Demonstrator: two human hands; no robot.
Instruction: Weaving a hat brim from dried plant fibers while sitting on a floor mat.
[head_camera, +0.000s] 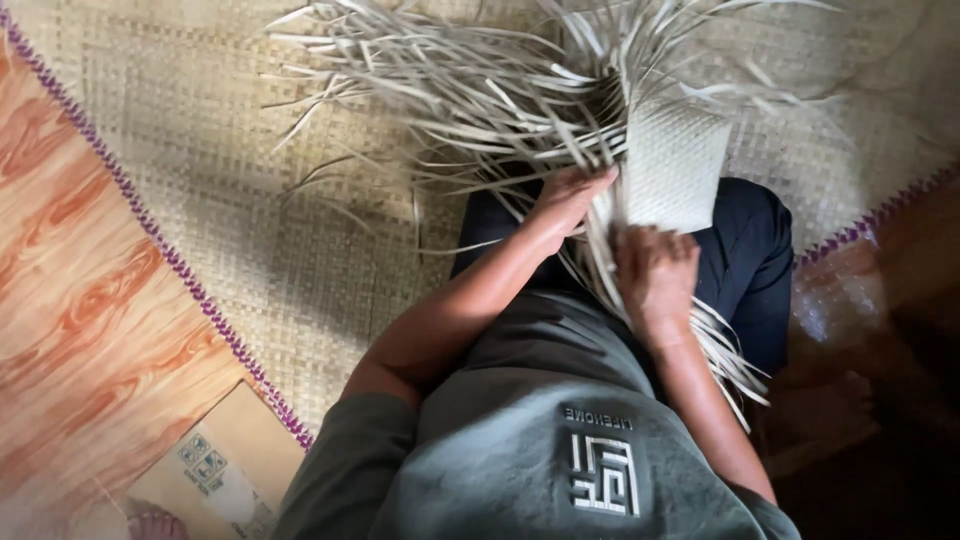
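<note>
A flat cardboard piece (215, 462) is seen nearest, on wood-patterned flooring (80, 300). On the lap, pale leaf strips (470, 100) are gripped by the right hand (657, 278), its fingers curled shut around them. The left hand (568, 195) is laid against the woven panel (675, 165), fingers pressed together. A woven mat (250, 180) is spread beyond.
</note>
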